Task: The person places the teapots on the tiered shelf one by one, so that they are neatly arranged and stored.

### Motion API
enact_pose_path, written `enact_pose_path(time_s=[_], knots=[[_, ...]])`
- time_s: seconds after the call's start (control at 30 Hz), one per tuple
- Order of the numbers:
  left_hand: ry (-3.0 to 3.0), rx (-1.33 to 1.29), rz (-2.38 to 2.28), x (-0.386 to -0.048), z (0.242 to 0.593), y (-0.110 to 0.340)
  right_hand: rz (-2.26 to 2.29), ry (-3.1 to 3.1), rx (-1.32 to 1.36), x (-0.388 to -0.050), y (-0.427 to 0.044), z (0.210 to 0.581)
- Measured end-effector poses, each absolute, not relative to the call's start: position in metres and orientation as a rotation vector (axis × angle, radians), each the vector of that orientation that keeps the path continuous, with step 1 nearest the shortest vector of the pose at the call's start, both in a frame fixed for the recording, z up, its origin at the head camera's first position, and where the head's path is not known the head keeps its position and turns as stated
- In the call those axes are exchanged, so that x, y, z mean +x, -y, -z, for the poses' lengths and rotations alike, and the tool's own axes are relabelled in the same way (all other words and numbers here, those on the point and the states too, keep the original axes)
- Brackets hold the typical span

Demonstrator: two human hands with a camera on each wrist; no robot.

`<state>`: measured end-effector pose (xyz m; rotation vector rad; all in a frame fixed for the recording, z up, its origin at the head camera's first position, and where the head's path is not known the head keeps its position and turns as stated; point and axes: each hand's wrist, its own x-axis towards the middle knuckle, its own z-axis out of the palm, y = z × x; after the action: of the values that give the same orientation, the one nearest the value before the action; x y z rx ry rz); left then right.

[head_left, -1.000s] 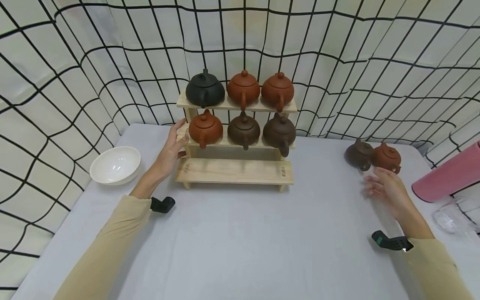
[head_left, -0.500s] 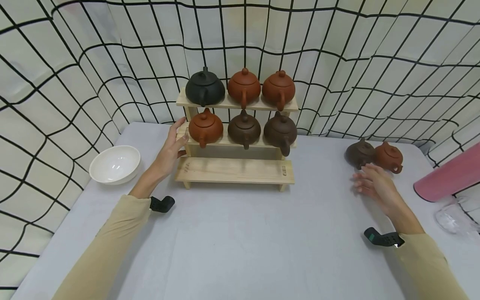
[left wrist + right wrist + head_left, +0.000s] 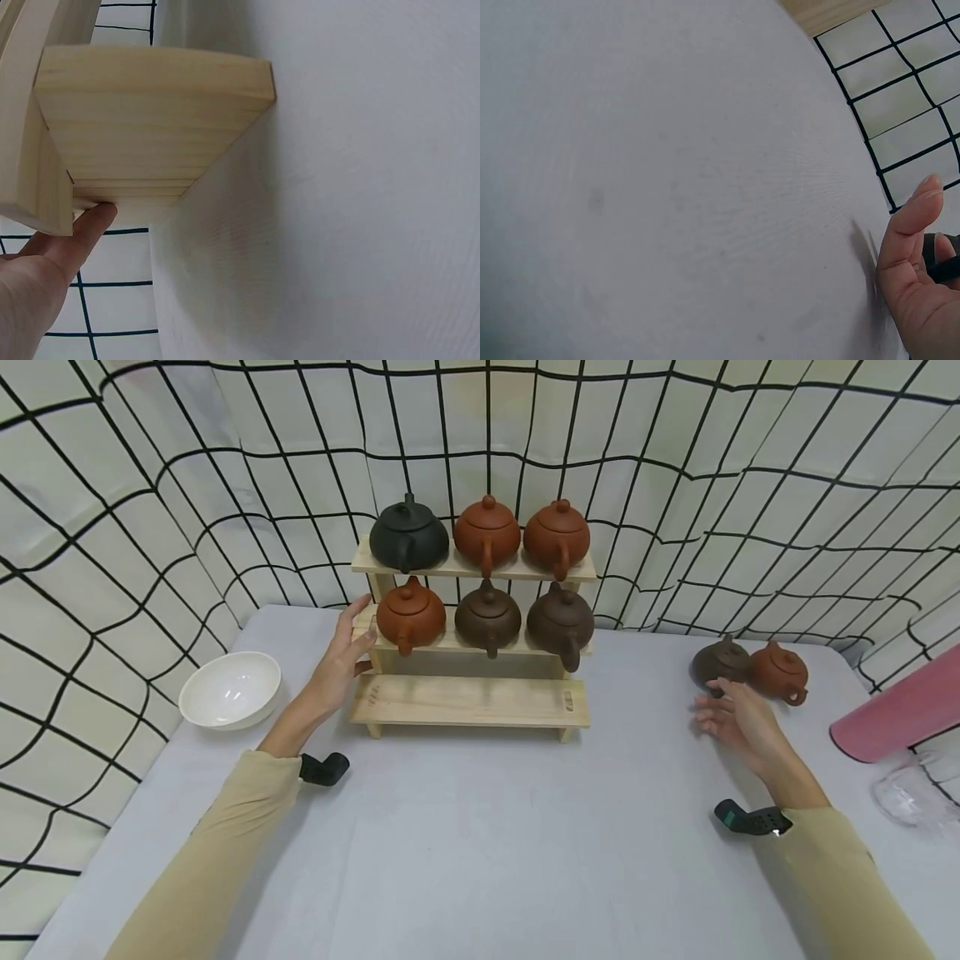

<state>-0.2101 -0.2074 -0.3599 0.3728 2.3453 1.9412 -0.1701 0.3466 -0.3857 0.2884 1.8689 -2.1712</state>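
My left hand [image 3: 336, 664] grips the left end of a three-tier wooden stand [image 3: 468, 702] at its middle tier; in the left wrist view a finger [image 3: 94, 225] lies against the stand's underside. My right hand [image 3: 738, 727] is at the front of a dark brown teapot [image 3: 718, 660], fingers loosely bent by its handle. The right wrist view shows the fingers [image 3: 922, 214] beside a dark shape, partly cut off; whether they touch it I cannot tell. A reddish-brown teapot [image 3: 780, 670] stands right beside the dark one.
Several teapots, such as a black one [image 3: 408, 535] and an orange one [image 3: 411, 612], stand on the upper two tiers. A white bowl [image 3: 231, 691] is at the left. A pink cylinder [image 3: 900, 706] and clear glassware [image 3: 911, 793] are at the right. Black wire mesh [image 3: 637, 460] surrounds the table.
My right hand has moved left and slightly farther back, from in front of the reddish-brown teapot to in front of the dark brown one. My left hand stays on the stand.
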Motion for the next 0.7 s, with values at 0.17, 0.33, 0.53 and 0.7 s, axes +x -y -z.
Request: enact_pose_path(time_s=[0.17,0.33,0.53,0.7], knots=[[-2.313,0.337,-1.921,-0.210,0.357,0.210,2.197,-1.805,0.348,-0.175,-0.345,0.384],[-2.276,0.309,-1.916,-0.209,0.353,0.212,2.196,-1.808,0.416,-0.179,-0.343,0.385],[-2.316,0.307,-1.903,-0.210,0.352,0.210,2.186,-1.826,0.447,-0.183,-0.341,0.385],[-2.398,0.302,-1.859,-0.210,0.353,0.208,2.208,-1.834,0.414,-0.183,-0.341,0.385]])
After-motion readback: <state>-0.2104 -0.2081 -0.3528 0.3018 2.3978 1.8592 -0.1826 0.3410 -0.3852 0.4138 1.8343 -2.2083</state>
